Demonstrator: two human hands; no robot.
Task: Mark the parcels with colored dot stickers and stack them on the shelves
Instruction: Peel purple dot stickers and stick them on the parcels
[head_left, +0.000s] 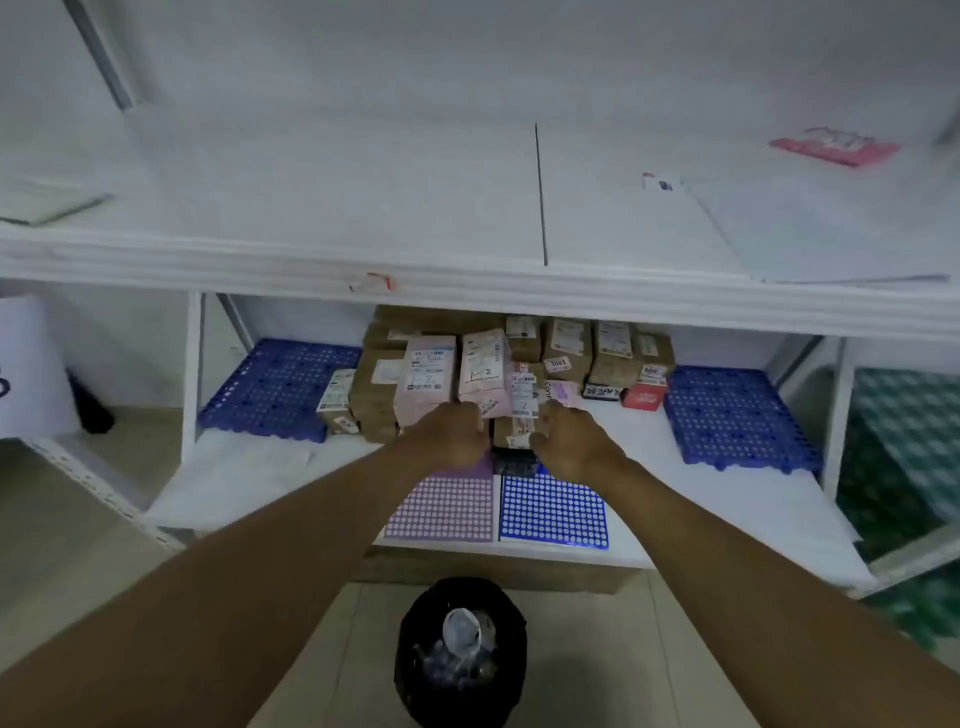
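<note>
Both my arms reach into the lower shelf (249, 467). My left hand (449, 434) and my right hand (569, 441) have curled fingers around a small brown parcel (511, 434) with white labels, one hand on each side. Behind it stands a stack of parcels (483, 364), some pink, some brown, most with shipping labels. In front of my hands lie two dot sticker sheets, a pink one (444, 506) and a blue one (553, 512). A dark object (514, 460) sits just under the held parcel; what it is I cannot tell.
Blue perforated trays lie on the shelf at left (280, 384) and right (737, 415). A small red box (644, 396) stands right of the stack. The upper shelf (467, 280) holds a pink packet (836, 148). A black bin (460, 654) with clear plastic stands on the floor below.
</note>
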